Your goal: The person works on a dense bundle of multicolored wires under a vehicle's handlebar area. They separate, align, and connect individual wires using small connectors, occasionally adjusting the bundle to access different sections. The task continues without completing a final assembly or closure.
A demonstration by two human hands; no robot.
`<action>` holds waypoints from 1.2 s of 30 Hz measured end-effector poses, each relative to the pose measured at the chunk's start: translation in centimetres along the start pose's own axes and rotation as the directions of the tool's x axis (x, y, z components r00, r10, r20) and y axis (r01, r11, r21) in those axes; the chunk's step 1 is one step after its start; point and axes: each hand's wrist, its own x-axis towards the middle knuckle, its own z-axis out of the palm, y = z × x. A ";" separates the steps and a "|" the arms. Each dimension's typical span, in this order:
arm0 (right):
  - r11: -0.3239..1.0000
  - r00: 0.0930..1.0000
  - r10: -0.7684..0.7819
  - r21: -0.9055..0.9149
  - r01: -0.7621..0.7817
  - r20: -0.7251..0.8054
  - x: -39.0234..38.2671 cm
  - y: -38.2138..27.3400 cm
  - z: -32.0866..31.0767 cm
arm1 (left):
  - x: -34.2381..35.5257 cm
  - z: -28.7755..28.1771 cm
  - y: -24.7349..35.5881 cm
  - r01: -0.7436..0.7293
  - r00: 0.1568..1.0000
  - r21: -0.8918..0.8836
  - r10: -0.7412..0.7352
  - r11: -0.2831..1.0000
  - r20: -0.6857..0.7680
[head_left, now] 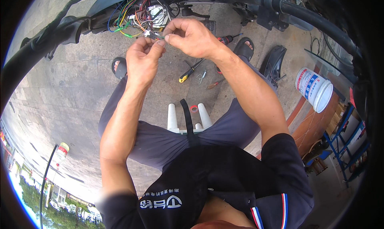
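Observation:
In the upper middle, my left hand (pixel 143 58) is closed in a pinch on a small wire connector (pixel 150 34), pale at one end and dark at the other. My right hand (pixel 193 38) meets it from the right, thumb and forefinger pinched together at the connector's dark end. Whatever sits between those right fingertips is too small to make out. Just beyond the hands spreads a loose bundle of coloured wires (pixel 127 20), with green sleeved joints (pixel 127 35) and a white plug block (pixel 159 15) among them.
On the paving between my feet lie a yellow-handled screwdriver (pixel 186 75), a small metal tool (pixel 203 77) and a red-and-black tool (pixel 226 39). A roll of red tape (pixel 194 108) lies by the white stool legs (pixel 172 116). At right stands a white bucket (pixel 314 89). Dark vehicle bars (pixel 316 17) arch overhead.

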 end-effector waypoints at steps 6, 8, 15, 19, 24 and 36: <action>0.999 1.000 -0.017 -0.036 0.017 0.005 -0.1 -0.1 0.0 | 0.1 -0.2 0.6 0.065 0.997 0.081 -0.068 0.995 0.035; 0.999 1.000 -0.023 -0.027 0.023 0.004 -0.1 0.0 0.0 | 0.2 -0.3 0.5 0.080 0.995 0.060 -0.082 0.995 0.048; 0.999 0.997 0.033 0.011 -0.034 0.073 0.1 0.1 -0.3 | 0.4 -0.5 -0.1 0.116 0.991 -0.161 -0.104 0.980 0.079; 0.994 0.989 0.094 0.049 -0.100 0.118 0.2 0.3 -0.4 | 0.4 -0.5 -0.3 0.128 0.990 -0.251 -0.111 0.959 0.083; 0.994 0.990 0.089 0.058 -0.096 0.108 0.2 0.3 -0.3 | 0.4 -0.5 -0.4 0.118 0.991 -0.172 -0.105 0.978 0.081; 0.995 0.994 0.078 -0.066 -0.073 0.082 0.0 -0.2 -0.3 | 0.1 -0.1 -1.0 0.171 0.985 -0.168 -0.163 0.971 0.064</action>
